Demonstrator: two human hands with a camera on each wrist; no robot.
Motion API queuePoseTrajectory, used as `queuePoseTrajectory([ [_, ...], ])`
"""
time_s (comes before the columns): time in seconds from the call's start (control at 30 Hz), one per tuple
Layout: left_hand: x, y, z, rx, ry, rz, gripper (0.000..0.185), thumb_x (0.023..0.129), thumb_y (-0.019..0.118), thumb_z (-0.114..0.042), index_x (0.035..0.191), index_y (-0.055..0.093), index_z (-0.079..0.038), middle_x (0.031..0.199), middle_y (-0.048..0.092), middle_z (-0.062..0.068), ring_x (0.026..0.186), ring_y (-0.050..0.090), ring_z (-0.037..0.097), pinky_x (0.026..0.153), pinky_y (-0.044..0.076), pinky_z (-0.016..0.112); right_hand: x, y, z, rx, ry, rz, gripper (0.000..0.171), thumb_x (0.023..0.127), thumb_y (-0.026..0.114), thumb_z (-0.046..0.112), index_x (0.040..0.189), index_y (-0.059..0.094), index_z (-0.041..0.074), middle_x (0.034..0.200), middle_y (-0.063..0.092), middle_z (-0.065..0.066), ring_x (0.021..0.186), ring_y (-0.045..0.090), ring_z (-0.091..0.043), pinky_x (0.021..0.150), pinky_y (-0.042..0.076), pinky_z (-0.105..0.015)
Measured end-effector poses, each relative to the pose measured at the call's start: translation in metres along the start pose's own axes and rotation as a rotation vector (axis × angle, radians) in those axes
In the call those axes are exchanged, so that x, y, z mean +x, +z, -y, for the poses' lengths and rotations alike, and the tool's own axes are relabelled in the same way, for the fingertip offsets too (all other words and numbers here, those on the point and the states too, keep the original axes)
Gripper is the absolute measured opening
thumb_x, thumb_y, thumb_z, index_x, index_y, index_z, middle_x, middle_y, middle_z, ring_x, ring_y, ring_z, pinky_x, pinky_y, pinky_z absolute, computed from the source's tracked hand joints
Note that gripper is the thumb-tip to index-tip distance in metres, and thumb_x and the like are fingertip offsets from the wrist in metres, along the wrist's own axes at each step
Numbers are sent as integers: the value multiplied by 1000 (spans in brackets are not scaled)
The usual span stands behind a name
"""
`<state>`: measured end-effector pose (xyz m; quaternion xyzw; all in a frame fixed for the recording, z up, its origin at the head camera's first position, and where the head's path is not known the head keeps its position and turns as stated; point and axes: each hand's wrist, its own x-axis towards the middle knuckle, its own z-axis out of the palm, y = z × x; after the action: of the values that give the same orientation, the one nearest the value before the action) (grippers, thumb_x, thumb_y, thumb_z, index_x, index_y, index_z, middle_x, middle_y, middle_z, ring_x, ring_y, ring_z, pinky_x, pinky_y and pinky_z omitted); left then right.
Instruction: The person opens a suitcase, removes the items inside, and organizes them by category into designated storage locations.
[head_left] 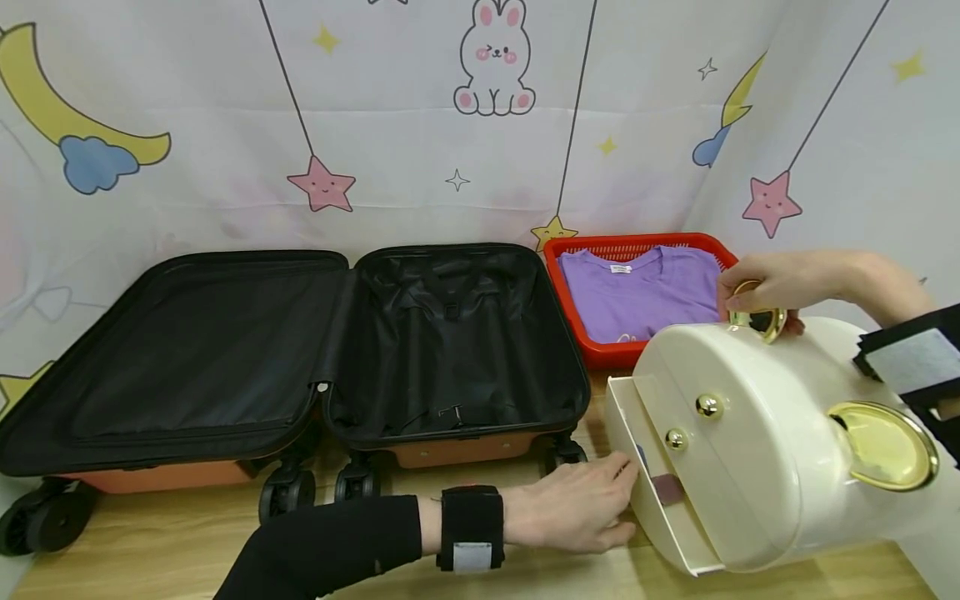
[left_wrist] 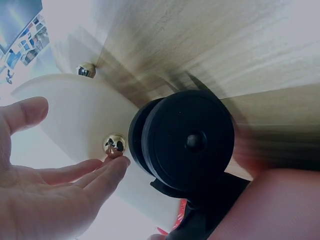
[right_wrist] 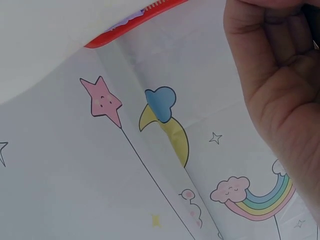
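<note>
A cream storage box with gold knobs lies tilted on its side at the right of the wooden table. My right hand grips the gold ring handle on top of it; in the right wrist view only the curled right hand shows. The box's lower drawer has slid partly out, with a small dark red item inside. My left hand lies flat on the table with straight fingers against the drawer's edge. In the left wrist view the left hand is spread, one fingertip beside a gold knob.
An open suitcase with black lining and an orange shell fills the left and middle of the table; one of its wheels is close to my left wrist. Behind the box, a red basket holds a folded purple shirt. A cartoon-print backdrop hangs behind.
</note>
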<state>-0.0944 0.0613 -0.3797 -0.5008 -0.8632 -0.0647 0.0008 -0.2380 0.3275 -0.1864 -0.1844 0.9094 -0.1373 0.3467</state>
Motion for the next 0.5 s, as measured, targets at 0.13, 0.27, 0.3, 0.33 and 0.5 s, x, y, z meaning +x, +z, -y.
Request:
queuePoseTrajectory([
  [0.13, 3, 1, -1, 7, -3, -1, 44, 95, 63, -42, 123, 54, -10, 110, 57, -3, 88, 59, 3, 58, 47, 13, -1, 0, 0, 7, 5, 2, 15, 102, 45, 6, 101, 60, 3, 76, 53, -3, 52, 56, -11, 50, 51, -27],
  [0.27, 7, 2, -2, -10, -4, 12, 51, 95, 64, -42, 131, 52, -7, 118, 57, -2, 94, 59, 3, 63, 49, 13, 0, 0, 0, 4, -2, -3, 16, 102, 45, 6, 101, 60, 3, 76, 53, -1, 52, 56, -10, 50, 51, -27],
  [0.3, 8, 2, -2, -8, -4, 15, 53, 95, 63, -43, 133, 52, -7, 119, 57, -1, 95, 59, 3, 63, 50, 13, 0, 0, 0, 2, 0, -5, 16, 102, 44, 6, 101, 60, 3, 76, 53, -1, 52, 56, -10, 50, 52, -28],
  [0.33, 9, 3, -2, -9, -4, 19, 55, 96, 63, -43, 135, 51, -7, 120, 56, -1, 95, 59, 3, 63, 50, 13, 0, 0, 0, 0, 1, -7, 16, 102, 44, 6, 101, 60, 3, 76, 53, -1, 52, 56, -10, 50, 52, -28],
  [0.5, 16, 8, -3, -33, -36, 47, 58, 96, 63, -43, 139, 50, -6, 123, 55, 0, 98, 58, 3, 64, 50, 12, 0, -1, 1, -1, 9, -2, 16, 101, 45, 5, 101, 60, 3, 75, 53, -2, 52, 57, -12, 50, 53, -28],
])
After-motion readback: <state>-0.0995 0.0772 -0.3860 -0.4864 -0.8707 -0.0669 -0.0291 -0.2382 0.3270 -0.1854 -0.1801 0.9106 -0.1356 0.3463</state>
